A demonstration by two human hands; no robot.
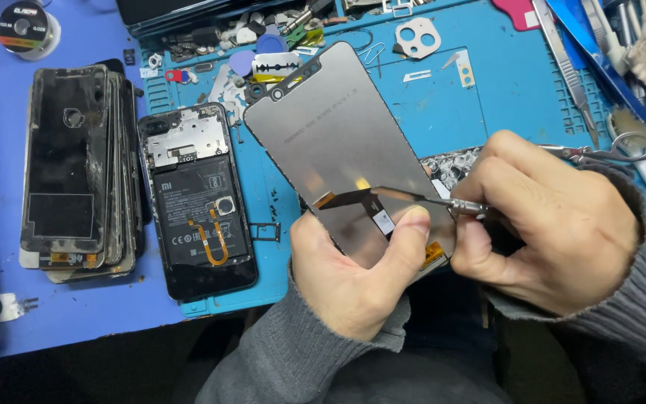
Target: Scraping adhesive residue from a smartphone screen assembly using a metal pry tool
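My left hand (pixel 353 273) grips the lower edge of a grey phone screen panel (pixel 330 131), held back side up over the blue mat. Its thumb presses near the brown flex cable (pixel 357 198) on the panel. My right hand (pixel 543 217) holds metal tweezers (pixel 454 203), whose tips reach onto that flex cable. An opened black phone body (pixel 196 202) with its battery and orange cable exposed lies flat to the left of the panel.
A stack of old screens (pixel 69 168) lies at the far left. A blue work mat (pixel 487 97) carries a razor blade, picks, small parts, a camera bezel (pixel 418 36), more tweezers and scissors (pixel 607 150). A tape roll (pixel 24 26) sits top left.
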